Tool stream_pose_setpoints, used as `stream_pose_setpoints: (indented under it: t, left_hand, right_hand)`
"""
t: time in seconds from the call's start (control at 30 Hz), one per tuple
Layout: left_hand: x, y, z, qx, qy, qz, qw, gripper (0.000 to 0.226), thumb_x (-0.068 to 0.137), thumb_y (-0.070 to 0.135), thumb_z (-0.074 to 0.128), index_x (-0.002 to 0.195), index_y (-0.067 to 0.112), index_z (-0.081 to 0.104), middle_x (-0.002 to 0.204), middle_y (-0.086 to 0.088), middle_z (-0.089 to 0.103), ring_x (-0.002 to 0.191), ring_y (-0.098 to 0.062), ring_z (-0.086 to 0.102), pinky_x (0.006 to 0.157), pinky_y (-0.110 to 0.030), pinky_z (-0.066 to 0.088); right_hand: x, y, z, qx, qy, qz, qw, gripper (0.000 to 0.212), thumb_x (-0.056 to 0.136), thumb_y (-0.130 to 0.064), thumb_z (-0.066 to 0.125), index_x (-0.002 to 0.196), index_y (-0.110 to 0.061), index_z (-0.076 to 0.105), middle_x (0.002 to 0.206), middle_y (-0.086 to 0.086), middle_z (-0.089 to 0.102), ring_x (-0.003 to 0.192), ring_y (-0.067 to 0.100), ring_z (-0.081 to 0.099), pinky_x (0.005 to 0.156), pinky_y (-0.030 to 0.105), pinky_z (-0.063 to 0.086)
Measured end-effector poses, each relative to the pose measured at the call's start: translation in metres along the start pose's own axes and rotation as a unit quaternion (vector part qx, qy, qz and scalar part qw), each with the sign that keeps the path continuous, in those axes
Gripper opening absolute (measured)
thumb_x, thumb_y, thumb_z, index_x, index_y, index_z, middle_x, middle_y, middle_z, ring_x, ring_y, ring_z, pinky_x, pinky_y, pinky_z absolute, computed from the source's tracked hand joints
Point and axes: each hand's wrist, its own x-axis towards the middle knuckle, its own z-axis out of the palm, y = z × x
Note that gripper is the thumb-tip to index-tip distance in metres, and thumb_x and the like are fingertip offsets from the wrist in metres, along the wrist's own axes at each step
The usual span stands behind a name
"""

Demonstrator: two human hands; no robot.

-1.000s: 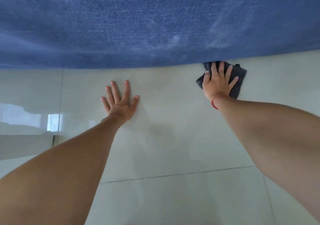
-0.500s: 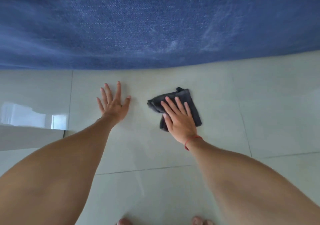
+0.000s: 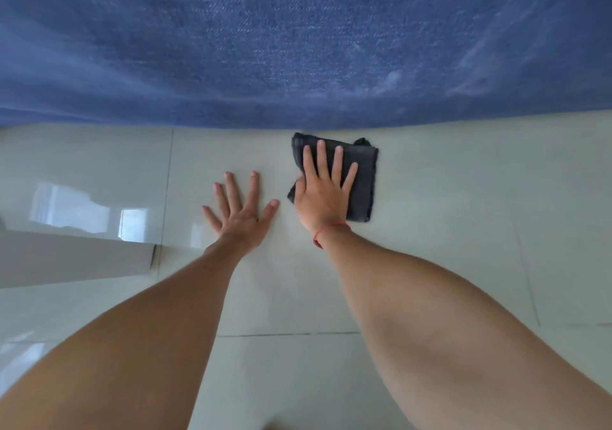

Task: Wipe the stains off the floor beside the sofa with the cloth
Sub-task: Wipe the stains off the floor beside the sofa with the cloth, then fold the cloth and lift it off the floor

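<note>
Your right hand [image 3: 326,194] lies palm-down on the cloth [image 3: 359,178], fingers straight and fanned a little apart, pressing rather than gripping; nothing is pinched between them. The cloth is dark grey, near charcoal, folded to a rough square with a soft, napped surface (terry or microfibre, cannot tell which). Its far left corner stands up slightly crumpled, and a small tuft sticks out at the far right corner. The far edge sits just beside the base of the sofa [image 3: 298,49]; whether the two touch is not resolvable. A thin red string bracelet [image 3: 331,230] circles your right wrist.

Your left hand [image 3: 240,213] rests flat on the bare floor [image 3: 463,217], just beside the right hand and not touching it. Fingers are spread wide, thumb angled out toward the cloth, holding nothing.

The sofa fills the upper part of the view: blue woven upholstery, a coarse denim-like weave with pale scuffed patches toward the right. Its lower edge reads as a curved line across the frame (wide-angle bowing).

The floor is pale, glossy tile, cream to faint green in tone, with thin dark grout lines [image 3: 288,334] crossing beneath your forearms. A bright window-like reflection [image 3: 86,211] sits on the tile at left, and next to it a white flat-faced object [image 3: 73,257] enters from the left edge; its identity is unclear. No distinct stain is discernible on the tile around the cloth.
</note>
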Motion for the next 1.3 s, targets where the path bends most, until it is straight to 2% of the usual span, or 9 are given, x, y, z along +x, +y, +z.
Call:
stream_pose_setpoints:
  t: [0.13,0.23,0.4,0.57,0.83,0.97,1.03,1.1,1.3]
  left_hand:
    - [0.002,0.000,0.000,-0.003,-0.001,-0.002,1.000,0.069,0.092,0.065,0.023,0.149,0.047,-0.013,0.157,0.001,-0.032,0.145,-0.023,-0.030,0.114,-0.055,-0.016]
    - [0.000,0.001,-0.002,0.000,-0.010,-0.005,1.000,0.069,0.092,0.066,0.022,0.148,0.047,-0.013,0.156,0.001,-0.033,0.145,-0.023,-0.030,0.114,-0.055,-0.015]
    - [-0.001,0.000,-0.002,0.002,-0.005,0.003,1.000,0.070,0.092,0.065,0.022,0.150,0.045,-0.012,0.157,0.000,-0.032,0.145,-0.023,-0.030,0.114,-0.055,-0.016]
    - [0.001,-0.002,-0.001,0.001,-0.004,0.011,1.000,0.069,0.092,0.065,0.022,0.149,0.045,-0.013,0.157,-0.001,-0.033,0.144,-0.024,-0.030,0.112,-0.056,-0.017]
    - [-0.001,-0.003,-0.006,-0.017,-0.028,0.010,0.999,0.069,0.093,0.063,0.022,0.148,0.046,-0.016,0.155,0.001,-0.036,0.143,-0.022,-0.033,0.112,-0.054,-0.019]
    - [-0.012,0.006,-0.013,-0.091,0.101,-0.005,0.991,0.051,0.097,0.051,0.031,0.145,0.033,0.038,0.160,-0.006,0.016,0.149,-0.024,0.012,0.118,-0.045,0.005]
    - [-0.015,0.025,-0.018,-0.125,0.135,-0.012,0.983,0.052,0.094,0.055,0.035,0.113,0.018,0.067,0.128,-0.009,0.057,0.123,-0.028,0.050,0.106,-0.042,0.032]
    - [-0.016,0.049,-0.020,-0.159,0.086,-0.018,0.983,0.062,0.082,0.065,0.047,0.103,0.010,0.066,0.108,-0.009,0.067,0.106,-0.030,0.062,0.093,-0.042,0.048]
    - [-0.007,0.085,-0.017,-0.119,0.008,-0.091,0.989,0.074,0.082,0.046,0.068,0.136,0.004,0.041,0.136,-0.015,0.050,0.125,-0.031,0.052,0.102,-0.040,0.046]
  right_hand:
    - [-0.043,0.015,0.005,-0.025,-0.028,-0.147,0.988,0.051,0.094,-0.034,0.034,0.143,-0.024,0.043,0.153,-0.002,0.039,0.144,0.030,0.031,0.116,0.056,0.020]
    - [-0.059,0.062,-0.003,-0.043,-0.039,-0.223,0.973,0.048,0.096,-0.033,0.036,0.142,-0.025,0.044,0.152,-0.005,0.041,0.142,0.025,0.035,0.116,0.046,0.015]
    - [-0.049,0.112,-0.019,-0.045,0.039,-0.045,0.997,0.051,0.097,-0.039,0.025,0.144,-0.026,0.040,0.155,-0.005,0.035,0.144,0.025,0.031,0.116,0.045,0.010]
    - [-0.014,0.056,-0.007,0.011,0.053,0.126,0.991,0.052,0.100,-0.031,0.030,0.151,-0.025,0.024,0.162,-0.003,0.015,0.150,0.029,0.005,0.116,0.058,-0.002]
    - [-0.046,0.008,0.006,0.010,-0.019,-0.117,0.993,0.059,0.093,-0.042,0.026,0.147,-0.022,0.036,0.159,-0.001,0.026,0.148,0.029,0.017,0.118,0.057,0.006]
    - [-0.055,0.023,-0.010,0.088,0.081,0.032,0.992,0.057,0.092,-0.042,0.045,0.141,-0.013,0.044,0.155,0.011,0.033,0.143,0.031,0.031,0.115,0.048,0.021]
    - [-0.049,0.032,-0.025,0.139,0.096,0.168,0.971,0.060,0.089,-0.041,0.053,0.137,-0.006,0.045,0.147,0.017,0.041,0.134,0.035,0.039,0.105,0.045,0.034]
    - [-0.040,0.038,-0.041,0.143,0.047,0.221,0.964,0.063,0.085,-0.047,0.058,0.129,-0.003,0.048,0.134,0.017,0.050,0.124,0.036,0.045,0.095,0.044,0.040]
    - [-0.014,0.048,-0.064,0.120,-0.097,0.212,0.965,0.053,0.086,-0.047,0.062,0.119,-0.006,0.057,0.127,0.016,0.058,0.119,0.034,0.053,0.094,0.039,0.047]
